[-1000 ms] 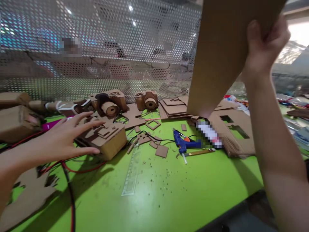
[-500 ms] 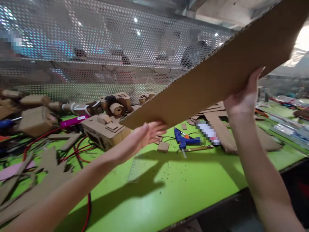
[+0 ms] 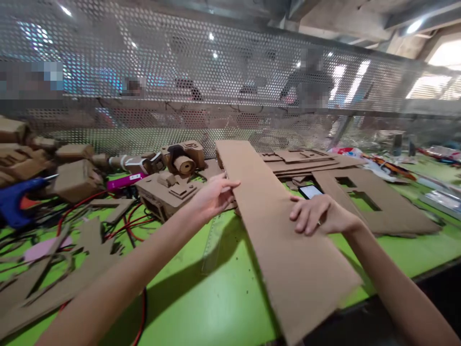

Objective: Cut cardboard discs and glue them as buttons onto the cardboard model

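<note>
A long, flat cardboard sheet [image 3: 266,211] slants across the middle of the head view, its near corner past the table's front edge. My left hand [image 3: 216,194] pinches its left edge, thumb on top, the other fingers partly hidden. Over the right edge lies my right hand [image 3: 317,216], fingers bent onto the top face; a ring shows on one finger. Left of the sheet, a clear ruler [image 3: 212,250] lies on the green table [image 3: 187,302]. Past the right hand a phone [image 3: 310,191] is partly covered.
Cardboard scraps [image 3: 86,254], red and black cables [image 3: 133,228] and a blue glue gun [image 3: 21,199] crowd the left. A cardboard box [image 3: 162,194] and a magenta tool [image 3: 124,181] lie behind. Cut-out cardboard [image 3: 392,206] is on the right; perforated metal mesh [image 3: 162,62] stands at the back.
The cardboard sheet has come down from its raised tilt and turned, its length now running away from me. My right hand has moved from its underside to its top; my left now grips the edge.
</note>
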A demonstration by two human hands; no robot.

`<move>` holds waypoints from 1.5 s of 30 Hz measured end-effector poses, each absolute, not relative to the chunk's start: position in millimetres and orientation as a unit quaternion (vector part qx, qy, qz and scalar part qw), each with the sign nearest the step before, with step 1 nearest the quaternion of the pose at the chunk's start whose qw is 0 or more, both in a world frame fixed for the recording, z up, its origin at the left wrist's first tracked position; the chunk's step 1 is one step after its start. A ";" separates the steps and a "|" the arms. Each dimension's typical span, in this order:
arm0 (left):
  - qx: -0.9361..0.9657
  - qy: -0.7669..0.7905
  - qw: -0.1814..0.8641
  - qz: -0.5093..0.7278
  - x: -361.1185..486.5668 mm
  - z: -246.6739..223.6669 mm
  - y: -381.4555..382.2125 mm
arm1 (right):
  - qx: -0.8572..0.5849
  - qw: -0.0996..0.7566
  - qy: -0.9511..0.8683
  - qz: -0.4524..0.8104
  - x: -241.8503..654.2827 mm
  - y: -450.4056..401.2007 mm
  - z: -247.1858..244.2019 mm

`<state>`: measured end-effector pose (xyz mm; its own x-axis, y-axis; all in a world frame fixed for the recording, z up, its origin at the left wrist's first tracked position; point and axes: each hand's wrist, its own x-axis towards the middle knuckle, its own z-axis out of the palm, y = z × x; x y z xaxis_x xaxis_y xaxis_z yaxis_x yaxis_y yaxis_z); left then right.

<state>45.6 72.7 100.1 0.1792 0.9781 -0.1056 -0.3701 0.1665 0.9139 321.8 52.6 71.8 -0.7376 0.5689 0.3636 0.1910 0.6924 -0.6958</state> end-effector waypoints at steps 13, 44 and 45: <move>0.382 0.360 0.614 0.590 17.8 82.4 64.6 | -0.407 0.481 -0.667 0.398 321.5 88.5 42.6; 0.401 0.490 0.600 0.489 23.4 63.6 18.0 | -0.412 0.394 -0.764 0.303 280.9 73.2 26.4; 0.385 0.501 0.602 0.488 25.0 60.7 9.9 | -0.401 0.388 -0.781 0.281 279.9 71.8 27.2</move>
<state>25.0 9.9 60.7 0.0216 0.9737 -0.2269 -0.2024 0.2265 0.9527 279.9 71.8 27.2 -0.3784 0.8440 0.3801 0.4075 0.5206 -0.7503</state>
